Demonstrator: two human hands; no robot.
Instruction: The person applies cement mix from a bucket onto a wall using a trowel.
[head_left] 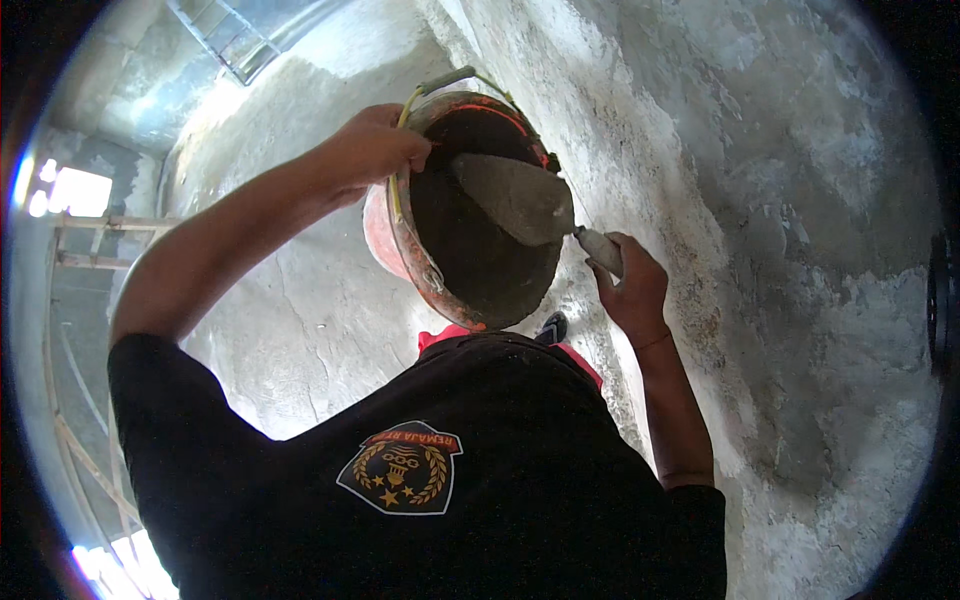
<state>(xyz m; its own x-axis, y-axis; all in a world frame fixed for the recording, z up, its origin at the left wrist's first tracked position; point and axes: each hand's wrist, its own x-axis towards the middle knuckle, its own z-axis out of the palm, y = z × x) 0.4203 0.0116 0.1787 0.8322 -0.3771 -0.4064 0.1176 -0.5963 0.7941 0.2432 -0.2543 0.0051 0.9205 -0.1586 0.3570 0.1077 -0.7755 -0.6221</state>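
A red, mortar-stained bucket [385, 232] hangs tilted in front of my body, its mouth turned up toward me. My left hand [390, 143] is closed on the bucket's rim at the far left side, with the thumb over the edge. Grey mortar [490, 262] lies inside. In my right hand [634, 284] is a pointing trowel's pale handle, gripped at the bucket's right side. The trowel [520, 195] reaches over the mouth, its grey-coated blade pointing left and away. Whether the blade's tip touches the mortar I cannot tell.
A rough, patchily plastered wall [780, 220] rises close on my right. Below me spreads a grey concrete floor [290, 330], with my shoe [552, 327] under the bucket. Wooden scaffold poles [110, 222] stand at the left, and a ladder [225, 40] is at the far left.
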